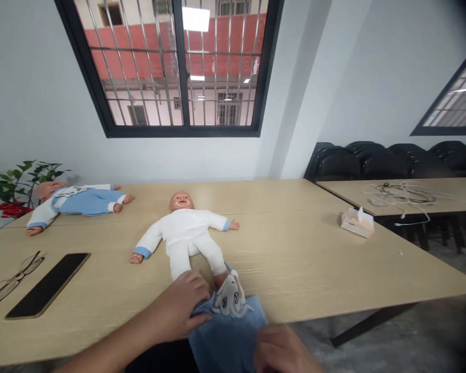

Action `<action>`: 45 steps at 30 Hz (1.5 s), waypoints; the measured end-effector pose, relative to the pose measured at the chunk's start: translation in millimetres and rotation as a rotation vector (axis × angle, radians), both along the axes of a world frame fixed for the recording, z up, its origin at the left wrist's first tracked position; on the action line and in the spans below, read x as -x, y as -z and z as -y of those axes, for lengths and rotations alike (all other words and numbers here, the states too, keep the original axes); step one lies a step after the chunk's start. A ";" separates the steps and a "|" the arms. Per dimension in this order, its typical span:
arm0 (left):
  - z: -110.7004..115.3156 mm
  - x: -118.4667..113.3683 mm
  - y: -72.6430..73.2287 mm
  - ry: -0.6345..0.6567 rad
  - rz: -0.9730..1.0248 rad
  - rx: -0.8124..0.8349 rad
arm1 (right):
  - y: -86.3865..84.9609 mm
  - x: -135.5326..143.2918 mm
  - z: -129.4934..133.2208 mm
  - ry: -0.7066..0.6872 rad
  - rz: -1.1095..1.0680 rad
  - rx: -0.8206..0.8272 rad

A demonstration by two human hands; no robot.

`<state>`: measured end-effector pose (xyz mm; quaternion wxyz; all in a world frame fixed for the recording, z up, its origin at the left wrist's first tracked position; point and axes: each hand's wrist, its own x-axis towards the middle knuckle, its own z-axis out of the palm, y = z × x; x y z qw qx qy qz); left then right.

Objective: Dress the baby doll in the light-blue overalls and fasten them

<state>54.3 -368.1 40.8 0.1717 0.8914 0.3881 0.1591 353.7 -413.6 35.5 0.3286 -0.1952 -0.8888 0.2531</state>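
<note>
A baby doll (188, 233) in a white suit with blue cuffs lies on its back on the table, arms spread and feet toward me. Blue doll overalls (229, 331) with a cartoon animal face on the front hang at the table's near edge, by the doll's feet. My left hand (186, 303) grips their upper left edge, close to one of the doll's legs. Blurred by motion, my right hand (281, 349) has its fingers curled at the lower right side of the overalls. One doll foot is partly behind the animal face; the other is hidden by my left hand.
A second doll (81, 199) in blue and white lies at the back left beside a potted plant (27, 178). Glasses (13, 282) and a black phone (48, 285) are at left. A tissue box (357, 223) stands at right; cables (404, 194) lie on another table.
</note>
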 end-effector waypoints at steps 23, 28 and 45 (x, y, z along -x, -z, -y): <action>69.0 19.3 -23.9 0.094 0.613 0.726 | -64.7 16.2 -5.0 -0.045 0.347 0.643; 67.9 11.4 -53.5 0.171 0.246 0.567 | -87.9 32.1 -6.3 -0.179 0.082 0.566; -2.7 73.8 -41.3 0.038 0.543 1.007 | -65.2 66.6 -94.8 -0.044 -0.004 0.622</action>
